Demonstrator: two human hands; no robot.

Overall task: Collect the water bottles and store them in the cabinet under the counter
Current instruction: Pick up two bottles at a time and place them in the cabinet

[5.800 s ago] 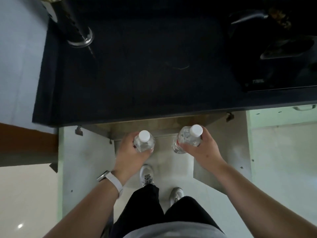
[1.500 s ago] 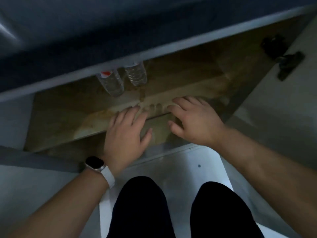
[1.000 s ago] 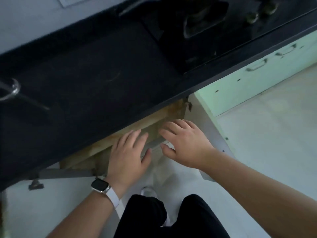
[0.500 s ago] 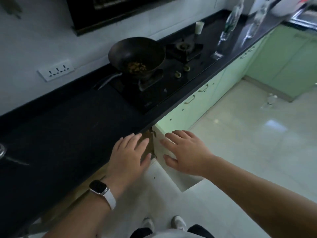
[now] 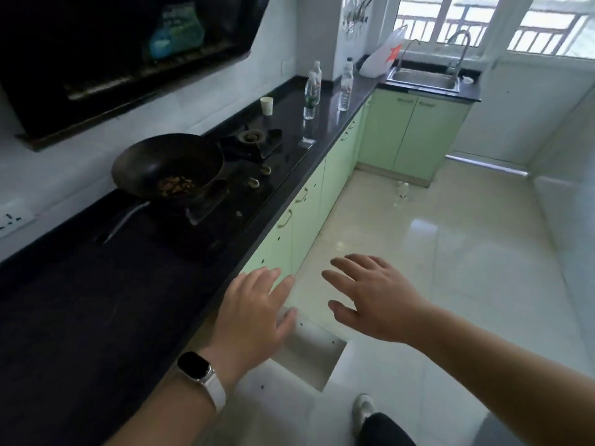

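Two clear water bottles stand on the far end of the black counter (image 5: 96, 317): one (image 5: 311, 94) with a green label, the other (image 5: 345, 86) nearer the counter's edge. A third small bottle (image 5: 402, 192) stands on the floor by the corner cabinets. My left hand (image 5: 254, 313), with a watch on the wrist, hovers empty with fingers spread beside the counter's front edge. My right hand (image 5: 373, 297) is held out empty over the floor, fingers apart. The open cabinet door (image 5: 309, 358) juts out below my hands; the cabinet's inside is hidden.
A wok (image 5: 167, 165) with food sits on the gas hob, a paper cup (image 5: 266, 105) behind the burners. Green cabinet doors (image 5: 302, 214) line the counter. A sink (image 5: 423, 79) with taps and a white bag (image 5: 383, 57) are at the far corner. Glossy tiled floor (image 5: 467, 268) stretches right.
I set two bottles inside the cabinet, let them go and stood up. My view swung right along the counter; both empty hands came away from the cabinet opening.
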